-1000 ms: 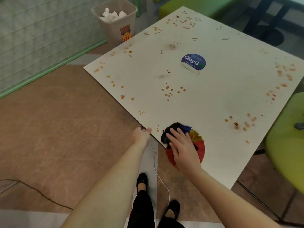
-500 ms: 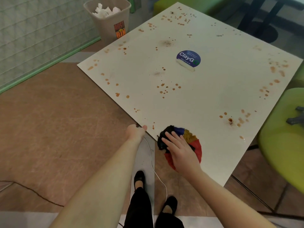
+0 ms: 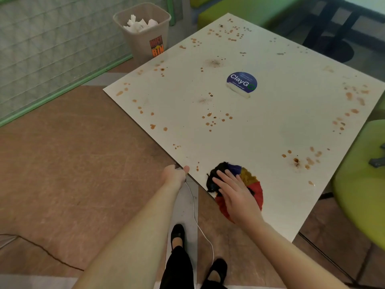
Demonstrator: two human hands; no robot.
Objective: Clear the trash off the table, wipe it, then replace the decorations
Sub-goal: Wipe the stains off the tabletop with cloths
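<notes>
At the near corner of a square white counter [image 3: 260, 130], a person is standing and looking down at their own two bare arms. Brown splashes and drips are dotting the counter across most of its surface, with clusters near the middle, along the far edge and down the right side.

A round cloth [image 3: 250, 184] in black, blue, mustard and red segments is lying on the counter close to the near corner, with part of it hanging over the edge. The right hand [image 3: 235, 195] is lying flat on top of it, fingers [image 3: 220, 179] straight and spread, pressing it down rather than gripping it. The cloth is sitting directly under the palm and fingers, with its black part bunching up by the fingertips.

The left hand [image 3: 176, 174] is holding the counter's edge just left of the cloth, thumb on top and the other fingers curling out of sight beneath.

The cloth looks soft, light and limp, so it is likely to fold and drag rather than slide as one piece; a flat palm over its middle, or a gathered handful, would control it best.

A round blue sticker [image 3: 241, 82] is sitting near the counter's centre. A bin [image 3: 145, 42] holding crumpled white paper is standing on the floor beyond the far left corner.
</notes>
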